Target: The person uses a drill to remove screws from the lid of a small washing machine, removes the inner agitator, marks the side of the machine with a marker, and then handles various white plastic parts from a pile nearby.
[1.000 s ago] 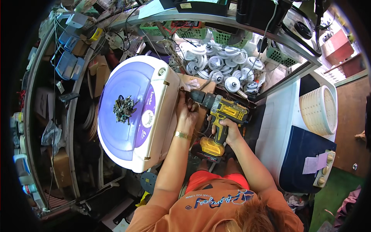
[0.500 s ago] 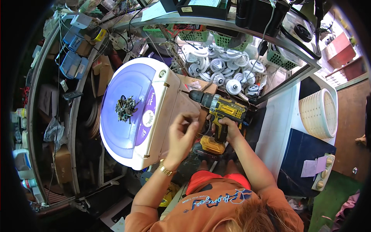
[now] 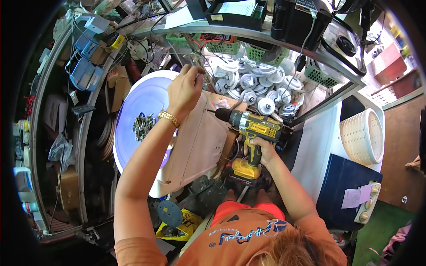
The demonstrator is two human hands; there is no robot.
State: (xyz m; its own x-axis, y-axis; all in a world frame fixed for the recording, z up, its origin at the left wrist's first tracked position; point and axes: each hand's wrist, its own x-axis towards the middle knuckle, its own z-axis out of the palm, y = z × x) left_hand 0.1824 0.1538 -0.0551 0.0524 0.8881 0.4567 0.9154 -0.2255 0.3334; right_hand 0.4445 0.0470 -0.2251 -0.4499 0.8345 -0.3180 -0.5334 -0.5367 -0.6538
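Observation:
My right hand [image 3: 262, 150] is wrapped around the grip of a yellow and black cordless drill [image 3: 259, 126]. The drill's bit points left, toward the side of a white appliance with a round purple lid [image 3: 153, 91], like a small washing machine. Over the far corner of that appliance is my left hand [image 3: 186, 91], wearing a gold watch, its fingers curled together. Whatever they may hold is too small to make out. A pile of small dark metal screws or parts [image 3: 144, 126] lies on the lid, partly behind my left forearm.
White plastic pulley-like parts [image 3: 266, 105] are heaped behind the appliance. Green baskets [image 3: 266, 53] sit below a metal-edged shelf. To the right are a perforated cream tub [image 3: 364, 135] and a dark blue panel with knobs [image 3: 344, 190]. Cluttered shelves [image 3: 84, 133] stand at left.
My left hand has moved up and away from near the drill to the appliance's far corner. The drill stays in my right hand, nearly in place. The appliance appears slightly turned.

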